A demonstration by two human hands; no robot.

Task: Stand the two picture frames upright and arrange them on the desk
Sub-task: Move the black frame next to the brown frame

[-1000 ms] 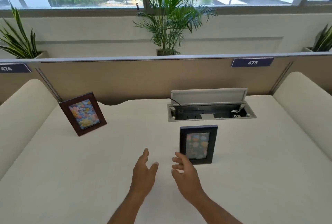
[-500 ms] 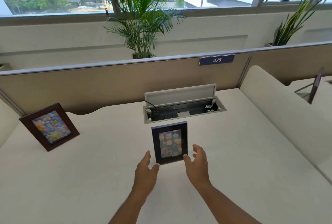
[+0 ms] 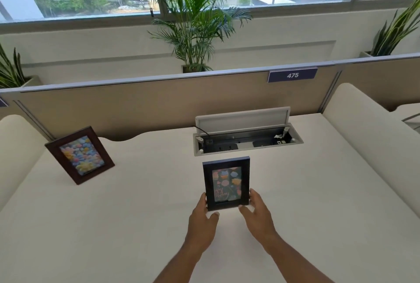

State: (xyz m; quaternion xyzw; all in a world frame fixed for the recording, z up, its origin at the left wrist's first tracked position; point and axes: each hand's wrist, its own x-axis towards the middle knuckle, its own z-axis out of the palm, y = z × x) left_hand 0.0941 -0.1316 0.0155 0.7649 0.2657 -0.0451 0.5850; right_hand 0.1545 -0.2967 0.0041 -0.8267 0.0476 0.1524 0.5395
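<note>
Both hands, left hand (image 3: 203, 221) and right hand (image 3: 259, 214), clasp the black frame (image 3: 226, 183) upright between them by its lower side edges; likely light, rigid, glazing fragile; brown frame (image 3: 80, 155) stands far left.

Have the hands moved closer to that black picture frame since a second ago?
Yes. Both the left hand and right hand have closed onto the black frame, which stays before the cable box.

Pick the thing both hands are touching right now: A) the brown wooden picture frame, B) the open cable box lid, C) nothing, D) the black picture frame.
D: the left hand and right hand grip the lower side edges of the black picture frame.
</note>
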